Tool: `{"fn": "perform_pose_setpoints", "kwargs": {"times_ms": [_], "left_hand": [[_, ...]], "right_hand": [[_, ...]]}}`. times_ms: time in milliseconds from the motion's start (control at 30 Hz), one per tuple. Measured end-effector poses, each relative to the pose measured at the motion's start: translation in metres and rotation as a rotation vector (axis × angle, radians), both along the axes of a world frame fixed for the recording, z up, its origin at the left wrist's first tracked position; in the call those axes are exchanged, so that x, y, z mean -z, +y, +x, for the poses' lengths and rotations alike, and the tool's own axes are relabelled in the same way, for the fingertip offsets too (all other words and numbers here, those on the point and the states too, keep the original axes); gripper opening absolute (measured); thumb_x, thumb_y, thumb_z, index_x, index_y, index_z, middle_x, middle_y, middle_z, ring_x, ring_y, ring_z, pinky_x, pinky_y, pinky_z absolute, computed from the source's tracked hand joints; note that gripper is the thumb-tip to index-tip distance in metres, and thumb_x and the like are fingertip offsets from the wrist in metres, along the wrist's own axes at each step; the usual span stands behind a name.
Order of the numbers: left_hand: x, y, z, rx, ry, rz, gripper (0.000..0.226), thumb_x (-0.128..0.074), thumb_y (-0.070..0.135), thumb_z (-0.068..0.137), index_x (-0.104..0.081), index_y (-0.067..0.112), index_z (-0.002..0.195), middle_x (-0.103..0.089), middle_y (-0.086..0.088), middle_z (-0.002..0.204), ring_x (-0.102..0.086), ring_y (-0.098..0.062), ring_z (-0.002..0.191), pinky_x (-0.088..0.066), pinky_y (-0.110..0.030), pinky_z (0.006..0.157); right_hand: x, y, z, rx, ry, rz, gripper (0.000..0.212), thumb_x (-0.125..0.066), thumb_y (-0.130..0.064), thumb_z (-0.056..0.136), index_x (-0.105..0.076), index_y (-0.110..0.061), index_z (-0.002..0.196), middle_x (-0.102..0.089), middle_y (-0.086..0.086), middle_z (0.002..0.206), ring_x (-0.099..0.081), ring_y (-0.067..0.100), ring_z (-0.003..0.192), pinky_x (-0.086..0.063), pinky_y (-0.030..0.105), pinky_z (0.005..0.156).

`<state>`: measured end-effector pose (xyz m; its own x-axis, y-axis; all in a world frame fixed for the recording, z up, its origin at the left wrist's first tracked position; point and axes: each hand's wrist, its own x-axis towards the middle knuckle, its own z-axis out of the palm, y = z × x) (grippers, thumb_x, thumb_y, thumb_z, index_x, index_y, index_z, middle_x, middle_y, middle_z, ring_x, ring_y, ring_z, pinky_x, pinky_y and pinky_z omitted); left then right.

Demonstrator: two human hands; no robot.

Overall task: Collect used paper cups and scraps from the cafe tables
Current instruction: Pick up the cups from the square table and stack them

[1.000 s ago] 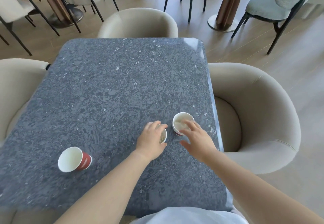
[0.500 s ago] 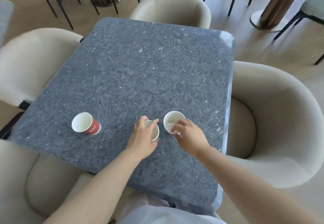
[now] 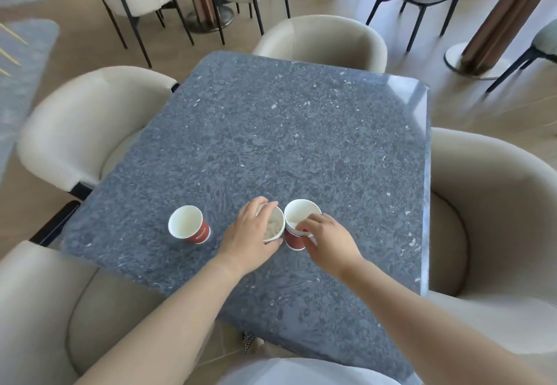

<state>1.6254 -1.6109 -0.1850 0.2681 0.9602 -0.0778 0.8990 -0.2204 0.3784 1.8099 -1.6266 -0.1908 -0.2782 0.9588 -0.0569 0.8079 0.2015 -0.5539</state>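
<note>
Three red paper cups with white insides stand on the grey speckled table point(image 3: 301, 131). My left hand point(image 3: 250, 240) wraps around the middle cup point(image 3: 275, 225), which holds crumpled paper. My right hand point(image 3: 327, 241) grips the near rim of the right cup point(image 3: 297, 219); this looks like a stack of nested cups with a scrap inside. The two held cups touch side by side. An empty cup point(image 3: 188, 225) stands alone to the left, apart from both hands.
Beige tub chairs surround the table: one at the left point(image 3: 81, 131), one at the far side point(image 3: 325, 41), one at the right point(image 3: 494, 219), one at the near left point(image 3: 45, 309). Further chairs and table pedestals stand on the wooden floor behind.
The view has shifted, so the table sits further right and away. My left hand has closed further around the middle cup, and my right hand has settled on the right cup's rim.
</note>
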Motion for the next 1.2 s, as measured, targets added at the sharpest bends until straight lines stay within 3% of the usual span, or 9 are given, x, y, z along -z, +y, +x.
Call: {"fn": "perform_pose_setpoints", "kwargs": {"times_ms": [400,667,900,1000,1200], "left_hand": [[-0.048,0.024,-0.127,-0.103,-0.084,0.257,0.065,-0.067,0.037,0.071,-0.044,0.024,0.130,-0.041,0.004,0.133,-0.041,-0.019,0.121,-0.045,-0.033,0.090],[-0.043,0.024,-0.172,-0.091,-0.124,0.282,0.064,-0.064,0.037,0.066,-0.047,0.025,0.126,-0.044,0.004,0.126,-0.044,-0.020,0.117,-0.044,-0.033,0.090],[-0.015,0.023,-0.179,-0.052,-0.050,0.071,0.060,-0.066,0.039,0.070,-0.045,0.029,0.125,-0.040,0.007,0.127,-0.041,-0.019,0.120,-0.047,-0.038,0.091],[0.003,0.022,-0.171,-0.016,-0.080,-0.033,0.064,-0.072,0.034,0.070,-0.045,0.026,0.127,-0.038,0.006,0.130,-0.042,-0.019,0.121,-0.041,-0.032,0.097],[0.024,0.016,-0.135,0.110,-0.178,-0.137,0.069,-0.077,0.036,0.068,-0.044,0.028,0.128,-0.036,0.009,0.131,-0.043,-0.013,0.120,-0.033,-0.021,0.097]], "right_hand": [[-0.008,0.019,-0.101,0.026,0.013,0.032,0.026,-0.054,-0.007,0.082,-0.063,-0.014,0.105,-0.061,0.002,0.103,-0.051,0.024,0.099,-0.048,0.036,0.075],[-0.006,0.021,-0.128,0.056,-0.038,0.040,0.025,-0.056,-0.010,0.083,-0.063,-0.016,0.106,-0.062,0.000,0.104,-0.052,0.023,0.099,-0.045,0.032,0.075],[0.001,0.012,-0.133,0.092,-0.084,0.030,0.029,-0.054,-0.008,0.083,-0.062,-0.021,0.108,-0.061,-0.004,0.106,-0.051,0.020,0.100,-0.044,0.030,0.074],[0.004,0.003,-0.133,0.099,-0.112,0.010,0.030,-0.054,-0.008,0.082,-0.061,-0.022,0.108,-0.061,-0.005,0.106,-0.051,0.020,0.100,-0.044,0.030,0.073],[0.009,-0.018,-0.125,0.160,-0.133,-0.011,0.027,-0.055,-0.010,0.080,-0.063,-0.020,0.103,-0.061,-0.002,0.103,-0.052,0.023,0.097,-0.042,0.032,0.075]]}}
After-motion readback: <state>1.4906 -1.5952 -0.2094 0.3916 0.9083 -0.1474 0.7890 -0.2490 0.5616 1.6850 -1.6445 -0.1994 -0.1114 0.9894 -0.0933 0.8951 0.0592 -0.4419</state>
